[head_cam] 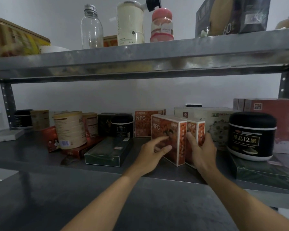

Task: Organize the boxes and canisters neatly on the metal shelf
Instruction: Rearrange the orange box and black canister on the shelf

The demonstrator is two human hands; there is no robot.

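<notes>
**Boxes and canisters crowd the metal shelf [32,152], both hands on the orange pair**

The middle board carries nearly everything. At the far right a big red carton [284,120] stands against the wall, with a flat white box [207,112] just beside it at the back. A dark green box [264,172] lies flat at the right front edge, and a black canister [252,135] sits upright on top of it. A second green box [107,152] lies flat near the middle. To its left a cream canister [69,130] stands tilted on a low red box.

Between the green boxes two orange boxes stand upright, touching side to side. The right hand [202,147] wraps the right orange box [196,130], thumb on its left side, fingers round its right. The left hand [150,152] is spread loose, fingertips against the face of the left orange box [167,130], gripping nothing.
</notes>
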